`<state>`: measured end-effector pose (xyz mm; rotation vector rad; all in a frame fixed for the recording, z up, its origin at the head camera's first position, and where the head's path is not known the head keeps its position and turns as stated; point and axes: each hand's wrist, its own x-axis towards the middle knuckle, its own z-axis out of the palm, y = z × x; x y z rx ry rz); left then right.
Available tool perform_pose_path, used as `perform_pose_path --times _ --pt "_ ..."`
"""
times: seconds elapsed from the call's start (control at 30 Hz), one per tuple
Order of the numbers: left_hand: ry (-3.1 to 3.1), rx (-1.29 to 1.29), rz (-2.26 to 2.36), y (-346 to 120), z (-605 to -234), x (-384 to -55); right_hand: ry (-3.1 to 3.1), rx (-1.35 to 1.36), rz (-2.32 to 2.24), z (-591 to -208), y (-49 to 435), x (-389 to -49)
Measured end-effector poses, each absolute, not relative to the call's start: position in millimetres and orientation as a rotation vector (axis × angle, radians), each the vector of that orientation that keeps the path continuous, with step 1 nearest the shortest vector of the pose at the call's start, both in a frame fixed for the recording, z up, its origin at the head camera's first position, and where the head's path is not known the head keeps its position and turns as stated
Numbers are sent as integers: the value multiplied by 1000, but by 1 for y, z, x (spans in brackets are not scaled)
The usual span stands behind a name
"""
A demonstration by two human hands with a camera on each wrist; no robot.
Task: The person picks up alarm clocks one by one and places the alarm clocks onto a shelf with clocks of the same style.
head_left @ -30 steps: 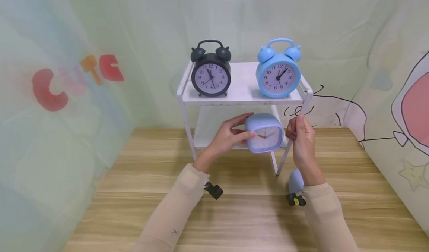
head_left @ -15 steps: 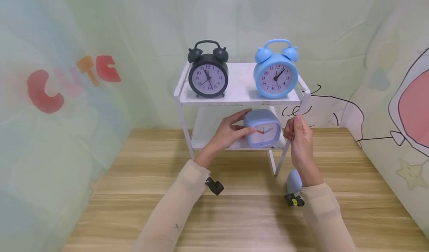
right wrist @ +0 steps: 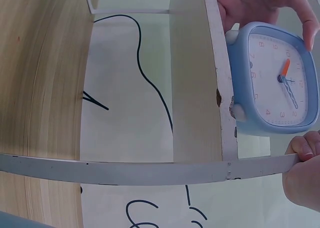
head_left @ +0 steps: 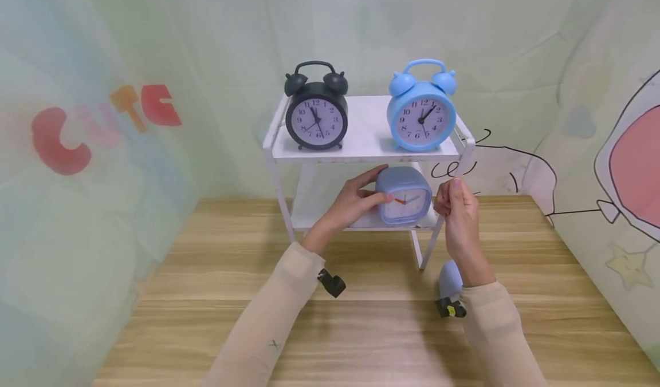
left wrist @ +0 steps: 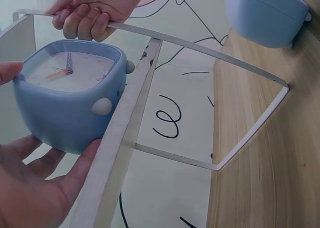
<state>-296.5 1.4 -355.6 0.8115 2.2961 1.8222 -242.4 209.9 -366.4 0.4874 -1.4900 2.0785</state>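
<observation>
My left hand holds a rounded square, light blue alarm clock from its left side, thumb on the front rim and fingers behind. The clock is at the right part of the lower shelf of a white two-tier rack, face outward. Its small round feet are close to the shelf's front edge in the right wrist view; whether they bear on it I cannot tell. My right hand grips the rack's right front post, just beside the clock.
A black twin-bell clock and a bright blue twin-bell clock stand on the top shelf. Another light blue object, with a rounded body, sits on the wooden table by my right wrist. Printed curtains enclose the table.
My left hand has raised the light blue clock slightly and moved it back toward the lower shelf. My right hand keeps its grip on the post. The head view has shifted a little.
</observation>
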Motion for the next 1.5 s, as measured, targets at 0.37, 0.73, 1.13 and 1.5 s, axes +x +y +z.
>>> perform_pose_path --times 0.37,0.73,1.13,1.5 --pt "2200 779 1854 4 -355 -298 -1487 482 2095 -366 207 -242" --pt "2180 786 1861 4 -355 -300 -1498 498 2084 -367 206 -242" --pt "2131 789 1892 4 -356 -301 -1504 456 2071 -366 206 -242" --pt "2123 808 1908 8 -358 -301 -1481 493 2081 -367 210 -243"
